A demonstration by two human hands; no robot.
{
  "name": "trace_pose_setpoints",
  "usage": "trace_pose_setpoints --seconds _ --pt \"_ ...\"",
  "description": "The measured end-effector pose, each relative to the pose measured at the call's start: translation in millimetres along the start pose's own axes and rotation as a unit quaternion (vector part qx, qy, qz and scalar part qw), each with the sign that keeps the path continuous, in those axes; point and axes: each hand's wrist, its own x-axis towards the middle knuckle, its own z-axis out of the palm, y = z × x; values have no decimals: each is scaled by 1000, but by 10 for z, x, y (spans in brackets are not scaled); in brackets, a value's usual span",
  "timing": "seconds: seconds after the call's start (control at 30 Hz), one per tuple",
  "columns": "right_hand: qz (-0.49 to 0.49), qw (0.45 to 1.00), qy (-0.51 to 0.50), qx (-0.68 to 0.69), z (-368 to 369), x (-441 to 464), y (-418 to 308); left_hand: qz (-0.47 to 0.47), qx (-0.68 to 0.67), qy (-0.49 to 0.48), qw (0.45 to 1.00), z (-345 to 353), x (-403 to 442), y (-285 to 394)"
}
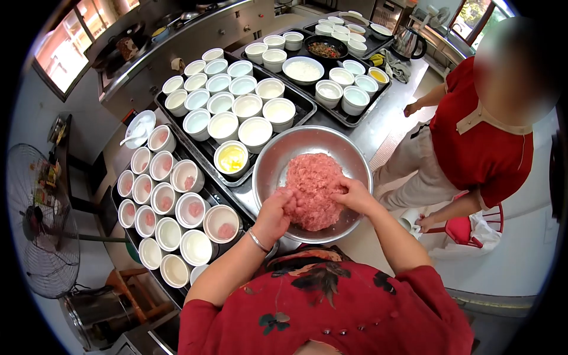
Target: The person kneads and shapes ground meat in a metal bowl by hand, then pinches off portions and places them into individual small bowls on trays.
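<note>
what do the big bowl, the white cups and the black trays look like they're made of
Bowl: likely stainless steel, satin finish, from its grey metallic sheen.
Cups: probably glazed ceramic, smooth white with thick rims, though plastic is possible.
Trays: perhaps dark-coated metal, given the sheen along their thin raised edges.

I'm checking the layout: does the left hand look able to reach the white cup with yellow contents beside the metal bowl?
Probably yes: the left hand touches the minced meat, but the white cup is close and open-topped, with apparently only the rim of the metal bowl between.
</note>
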Motion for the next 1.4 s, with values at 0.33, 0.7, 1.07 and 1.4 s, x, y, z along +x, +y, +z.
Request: trace_pose_setpoints --seconds 0.33,0.7,1.07,1.4 --pt "-128 988 14 -84 208 -114 -715 15 116 -71 991 435 -124 -81" --pt "-128 986 71 83 171 28 -55 -28 -105 -31 994 217 -209 -9" --pt "197 585 18 786 607 -14 -675 398 536 -91 739 448 -72 -135" --pt "-46 899 88 426 622 -60 -717 125 158 -136 970 487 -147 -1"
